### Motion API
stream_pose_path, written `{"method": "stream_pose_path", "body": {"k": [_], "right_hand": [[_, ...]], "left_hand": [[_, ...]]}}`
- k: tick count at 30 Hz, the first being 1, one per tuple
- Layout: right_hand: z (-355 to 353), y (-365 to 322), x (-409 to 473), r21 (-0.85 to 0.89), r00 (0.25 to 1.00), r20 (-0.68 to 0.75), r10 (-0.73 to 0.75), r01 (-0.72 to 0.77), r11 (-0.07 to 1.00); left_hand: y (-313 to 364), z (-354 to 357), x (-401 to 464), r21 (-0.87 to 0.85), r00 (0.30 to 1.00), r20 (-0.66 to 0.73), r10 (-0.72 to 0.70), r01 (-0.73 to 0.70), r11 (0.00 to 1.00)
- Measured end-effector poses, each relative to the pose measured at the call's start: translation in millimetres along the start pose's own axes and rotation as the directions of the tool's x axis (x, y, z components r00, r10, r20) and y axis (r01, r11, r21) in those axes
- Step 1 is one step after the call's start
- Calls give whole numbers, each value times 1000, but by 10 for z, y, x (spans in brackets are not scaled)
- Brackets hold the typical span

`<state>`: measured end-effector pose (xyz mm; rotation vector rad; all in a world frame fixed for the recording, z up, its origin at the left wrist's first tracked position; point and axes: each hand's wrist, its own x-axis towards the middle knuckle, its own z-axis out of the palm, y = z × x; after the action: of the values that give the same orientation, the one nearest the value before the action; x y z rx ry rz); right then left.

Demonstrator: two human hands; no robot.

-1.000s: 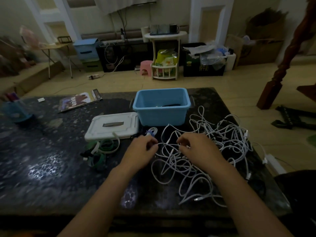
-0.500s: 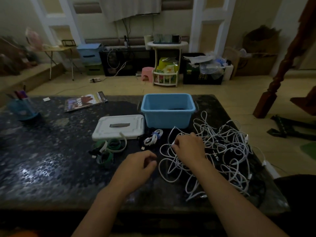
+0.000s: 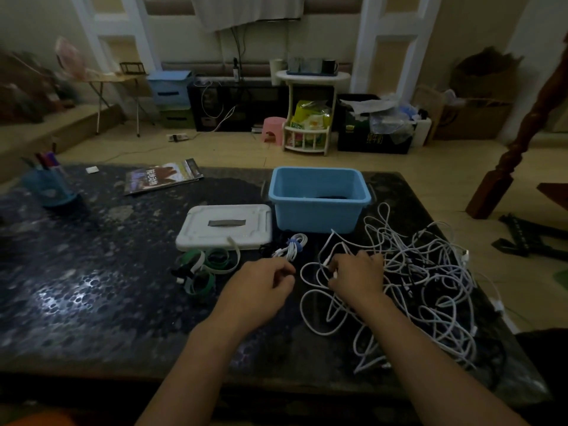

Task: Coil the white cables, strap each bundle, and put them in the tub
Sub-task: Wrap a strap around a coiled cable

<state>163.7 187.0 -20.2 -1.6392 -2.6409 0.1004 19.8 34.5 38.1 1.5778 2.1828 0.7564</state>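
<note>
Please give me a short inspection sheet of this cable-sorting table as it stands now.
Surface: dark speckled table, glare patch at left.
Job's things: blue tub open; white lid beside it; one strapped coil lying before the tub; green and white straps.
Clutter: magazine, pen cup.
Grippers: left hand loosely curled, holding nothing visible; right hand pinches a cable.
Cables: tangled white heap at right.
Surroundings: shelf rack, crates, pink stool on floor.
</note>
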Motion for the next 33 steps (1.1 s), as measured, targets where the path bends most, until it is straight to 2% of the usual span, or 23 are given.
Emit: {"method": "stream_pose_path", "body": {"k": [2, 3, 5, 8, 10, 12, 13, 16, 17, 20, 22, 23, 25, 26, 29, 33], "right_hand": [[-106, 6, 7, 263, 998, -58, 25, -9, 965], [-200, 7, 1, 444, 997, -60, 47, -16, 896], [-406, 8, -26, 736, 996, -53, 75, -11, 676], [-674, 17, -144, 936, 990, -61, 129, 12, 352], [-799, 15, -235, 992, 991, 1, 136, -18, 124], [-856, 8, -304, 998, 989, 60, 136, -57, -27], [-865, 1, -325, 998, 988, 58, 142, -52, -47], [-853, -10, -344, 1000, 986, 3, 168, -4, 7], [-859, -14, -348, 999, 986, 21, 166, -16, -30], [-896, -29, -347, 950, 982, 154, 109, -116, -291], [-907, -48, -345, 901, 978, 203, 41, -171, -399], [-902, -65, -346, 888, 978, 209, 8, -186, -420], [-894, -120, -358, 896, 977, 210, -44, -210, -392], [-880, -149, -360, 920, 978, 203, -56, -210, -331], [-838, -240, -372, 990, 987, 137, -88, -138, -15], [-798, -383, -464, 992, 941, 125, -316, -110, 63]], "left_hand": [[16, -8, -22, -17, 1000, -14, 7, -7, 1000], [21, -8, -26, -29, 1000, -24, 13, -14, 999], [42, -13, -40, -73, 998, -55, 16, -20, 997], [78, -5, -42, -142, 995, -97, -3, -11, 990], [95, 14, -26, -194, 995, -90, -31, 13, 981], [111, 30, 1, -257, 997, -41, -61, 48, 965], [114, 42, 20, -272, 998, -17, -61, 54, 961], [122, 82, 61, -318, 999, 21, -43, 48, 947], [120, 94, 74, -358, 999, 27, -46, 53, 932], [142, 89, 112, -493, 997, -4, -73, 61, 868], [190, 63, 118, -629, 997, -22, -74, 44, 776], [218, 44, 112, -669, 997, -43, -58, 14, 743], [259, 17, 111, -648, 989, -150, -14, -88, 757], [271, 11, 112, -621, 976, -219, 1, -140, 771], [291, -33, 122, -588, 911, -413, -2, -264, 765], [376, -113, 74, -666, 877, -478, -48, -326, 671]]}}
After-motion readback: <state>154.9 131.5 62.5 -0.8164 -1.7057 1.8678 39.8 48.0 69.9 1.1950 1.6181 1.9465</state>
